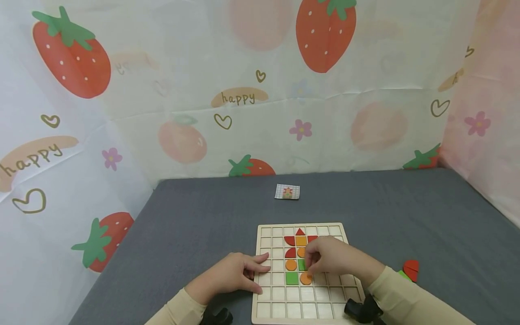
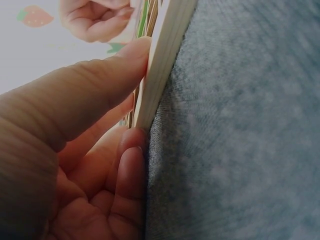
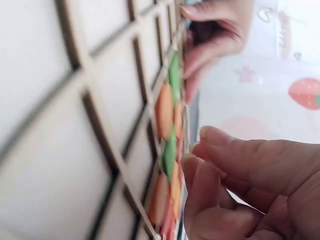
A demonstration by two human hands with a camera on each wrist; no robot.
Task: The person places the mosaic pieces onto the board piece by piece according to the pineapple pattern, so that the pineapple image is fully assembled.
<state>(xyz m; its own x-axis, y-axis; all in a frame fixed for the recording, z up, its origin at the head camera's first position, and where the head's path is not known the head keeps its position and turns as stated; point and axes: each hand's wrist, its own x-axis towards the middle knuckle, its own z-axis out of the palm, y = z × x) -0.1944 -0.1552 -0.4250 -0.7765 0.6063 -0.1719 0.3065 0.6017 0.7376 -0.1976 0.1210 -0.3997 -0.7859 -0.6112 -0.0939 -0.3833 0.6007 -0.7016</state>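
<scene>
A wooden grid board [image 1: 272, 310] lies on the table, bearing red, orange and green pieces in its cells. At its left edge my left hand [image 1: 232, 273] touches the frame, two fingers extended over the border and the thumb lower down. The left wrist view has that thumb [image 2: 107, 82] straight against the board's side. My right hand [image 1: 335, 257] is over the right of the pieces, partly hiding them. Its curled thumb and fingertips come together in the right wrist view, with no piece showing between them. An orange circle [image 1: 306, 279] sits just below the hand, beside a green square [image 1: 291, 278].
A small pattern card [image 1: 287, 192] lies beyond the board. Loose red pieces [image 1: 411, 269] and a green piece [image 1: 404, 274] lie on the grey cloth [image 1: 195, 216] past the right forearm. A printed curtain [image 1: 260, 135] stands behind the table.
</scene>
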